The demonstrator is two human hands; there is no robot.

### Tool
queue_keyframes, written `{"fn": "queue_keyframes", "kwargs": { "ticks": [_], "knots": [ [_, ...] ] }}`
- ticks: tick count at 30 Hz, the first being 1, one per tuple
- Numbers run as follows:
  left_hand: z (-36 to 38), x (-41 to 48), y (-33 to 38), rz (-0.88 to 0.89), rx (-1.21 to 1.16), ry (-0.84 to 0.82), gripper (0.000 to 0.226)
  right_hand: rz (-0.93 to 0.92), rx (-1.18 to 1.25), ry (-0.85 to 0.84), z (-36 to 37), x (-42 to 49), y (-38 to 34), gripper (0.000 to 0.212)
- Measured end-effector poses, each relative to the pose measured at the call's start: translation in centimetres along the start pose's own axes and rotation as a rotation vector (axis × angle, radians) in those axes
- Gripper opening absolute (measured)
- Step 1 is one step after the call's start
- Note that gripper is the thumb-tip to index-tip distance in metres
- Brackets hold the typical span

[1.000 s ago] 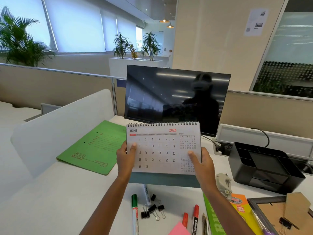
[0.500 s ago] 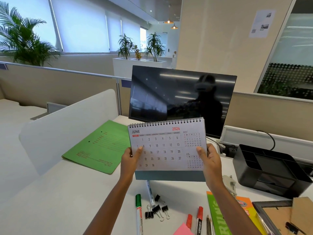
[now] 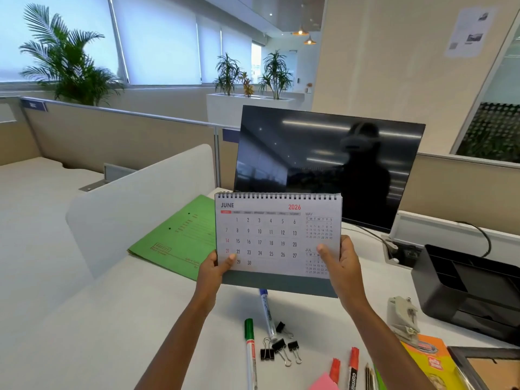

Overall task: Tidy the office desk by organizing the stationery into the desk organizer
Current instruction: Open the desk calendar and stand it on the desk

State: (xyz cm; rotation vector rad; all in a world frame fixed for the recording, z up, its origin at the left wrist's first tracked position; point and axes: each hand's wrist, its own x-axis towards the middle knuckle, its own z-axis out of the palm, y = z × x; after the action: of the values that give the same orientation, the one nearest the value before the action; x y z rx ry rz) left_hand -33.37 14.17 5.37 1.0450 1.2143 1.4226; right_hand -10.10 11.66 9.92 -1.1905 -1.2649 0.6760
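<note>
Matt paper calendar (image 3: 277, 235), wire-bound

Bright daylight from windows (image 3: 157, 38); monitor (image 3: 323, 164) reflects ceiling lights; edges bowed, perhaps slightly soft.

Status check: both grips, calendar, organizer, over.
Left grip and right grip hold the calendar upright by its lower corners. Organizer sits to the right, untouched. Markers and clips loose on the desk beneath.

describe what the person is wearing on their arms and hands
Nothing visible. The left hand and right hand are ungloved; the left forearm and right forearm are bare to the frame edge, no sleeve, watch or bracelet. Most fingers are hidden, so rings are unknown.
</note>
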Motion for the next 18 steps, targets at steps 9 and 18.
{"fn": "queue_keyframes", "kwargs": {
  "ticks": [9, 18],
  "knots": [
    [-6.6, 1.4, 1.4, 0.008, -0.017, 0.178, 0.028, 0.113, 0.108, -0.202, 6.3, -0.1, 1.8, 0.032],
    [-13.7, 1.2, 0.4, -0.022, 0.069, 0.330, 0.029, 0.309, 0.160, -0.379, 13.3, -1.7, 4.0, 0.033]
  ]
}}
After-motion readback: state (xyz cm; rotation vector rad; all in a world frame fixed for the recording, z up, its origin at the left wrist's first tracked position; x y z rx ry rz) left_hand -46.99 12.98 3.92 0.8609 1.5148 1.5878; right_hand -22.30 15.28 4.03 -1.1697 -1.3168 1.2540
